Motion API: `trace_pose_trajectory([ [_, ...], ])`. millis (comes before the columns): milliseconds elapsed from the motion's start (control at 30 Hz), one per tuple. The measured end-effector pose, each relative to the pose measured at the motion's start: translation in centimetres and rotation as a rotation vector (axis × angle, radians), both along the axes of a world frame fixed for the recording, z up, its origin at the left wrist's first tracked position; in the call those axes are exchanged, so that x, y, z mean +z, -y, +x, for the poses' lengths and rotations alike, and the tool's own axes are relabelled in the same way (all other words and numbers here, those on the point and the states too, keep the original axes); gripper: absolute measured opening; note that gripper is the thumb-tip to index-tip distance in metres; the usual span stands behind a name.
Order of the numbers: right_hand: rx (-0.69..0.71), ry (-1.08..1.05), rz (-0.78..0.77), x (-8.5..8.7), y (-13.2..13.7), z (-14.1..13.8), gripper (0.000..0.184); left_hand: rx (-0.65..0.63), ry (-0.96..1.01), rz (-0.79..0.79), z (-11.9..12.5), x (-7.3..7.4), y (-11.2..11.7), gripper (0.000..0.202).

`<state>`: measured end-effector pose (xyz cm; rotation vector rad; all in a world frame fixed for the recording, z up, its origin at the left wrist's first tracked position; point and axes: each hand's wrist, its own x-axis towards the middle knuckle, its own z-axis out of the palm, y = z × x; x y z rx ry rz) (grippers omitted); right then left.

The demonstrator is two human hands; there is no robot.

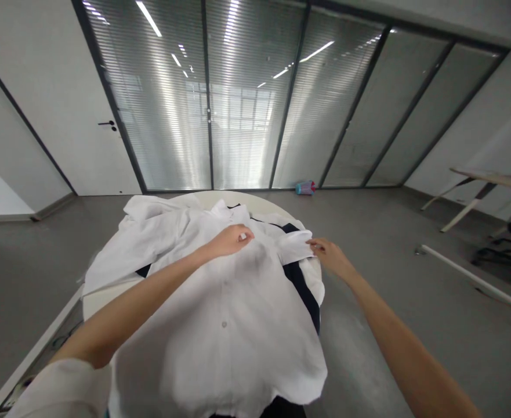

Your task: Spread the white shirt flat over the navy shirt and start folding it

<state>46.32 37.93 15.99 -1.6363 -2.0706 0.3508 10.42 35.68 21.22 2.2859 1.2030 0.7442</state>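
Note:
A white button-up shirt (224,290) lies spread face up over a round table (102,302), its lower hem hanging over the near side. At the right, my right hand (328,254) is closed in a pinch on the end of the short right-hand sleeve (296,247), which is pulled out sideways. My left hand (230,240) hovers over or rests on the upper chest below the collar (220,209). Its thumb and fingertips curl together into a ring, and nothing shows in them. More white cloth (151,232) and dark navy fabric (301,290) lie beneath the shirt.
Glass partitions with blinds (246,116) stand beyond the table, beside a white door (94,145). A small blue and pink basket (305,188) is on the floor there. To the right are a wooden-topped table (494,177), a white floor bar (477,278) and a dark chair base (503,255).

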Motion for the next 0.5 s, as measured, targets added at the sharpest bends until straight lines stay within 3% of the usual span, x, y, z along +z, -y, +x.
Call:
trace_pose_trajectory([
  [100,-0.003,0.194,0.023,-0.1,-5.7,-0.5,0.047,0.078,-0.103,-0.005,3.0,-0.6,-7.4,0.027],
  [200,-0.056,0.326,-0.037,-1.4,-8.8,0.2,0.060,0.095,-0.142,-0.024,6.0,-1.6,-12.2,0.030],
  [333,-0.108,0.367,-0.088,-3.4,-9.8,1.7,0.049,0.096,-0.201,-0.040,8.9,-4.3,-15.8,0.027],
  [500,-0.221,0.384,-0.047,-4.5,-9.3,2.3,0.036,0.071,-0.221,-0.060,9.5,-8.0,-17.7,0.010],
])
